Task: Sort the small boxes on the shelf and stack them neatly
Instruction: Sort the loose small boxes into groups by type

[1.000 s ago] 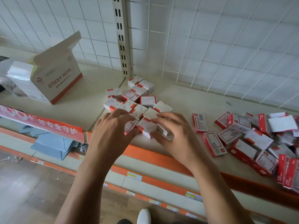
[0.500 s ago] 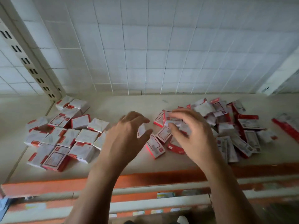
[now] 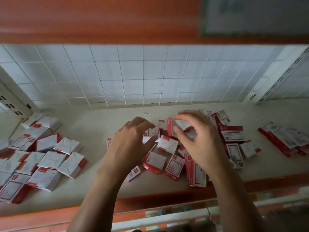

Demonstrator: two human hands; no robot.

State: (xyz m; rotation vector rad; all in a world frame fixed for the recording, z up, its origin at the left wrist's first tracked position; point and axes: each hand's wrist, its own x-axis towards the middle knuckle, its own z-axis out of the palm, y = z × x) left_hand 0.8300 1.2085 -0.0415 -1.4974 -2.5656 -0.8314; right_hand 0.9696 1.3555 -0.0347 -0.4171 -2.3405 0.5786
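Up comes one small box [image 3: 179, 124]! Half a second ago the right hand [image 3: 200, 141] was only reaching into the heap. The view has tipped back too, so an orange upper shelf edge [image 3: 100, 19] now fills the top.

Nearest us, the orange front lip [image 3: 150, 199] of the shelf [image 3: 93, 126] runs across, with both bare forearms crossing over it. Left hand [image 3: 130, 144] next: fingers arched, thumb spread away from them, poised over the near-left side of the loose pile [image 3: 167, 158]. A box face shows in the gap, and I cannot tell whether the hand has any hold on it.

Right hand, just beside it, has its thumb below and fingertips above, pinching that red-and-white box. The box is tilted, red edge to the left, above the middle of the pile. That pile is a jumble in the shelf's middle, with boxes flat, on edge and overlapping.

Out to the left, well apart, the neater group [image 3: 50, 158] lies packed side by side, mostly white faces up. Far right, a third cluster [image 3: 284, 139] sits by itself.

Behind it all stands the white grid back panel [image 3: 150, 77], with a slotted left upright [image 3: 10, 101] and a slotted right upright [image 3: 284, 77] at its ends.
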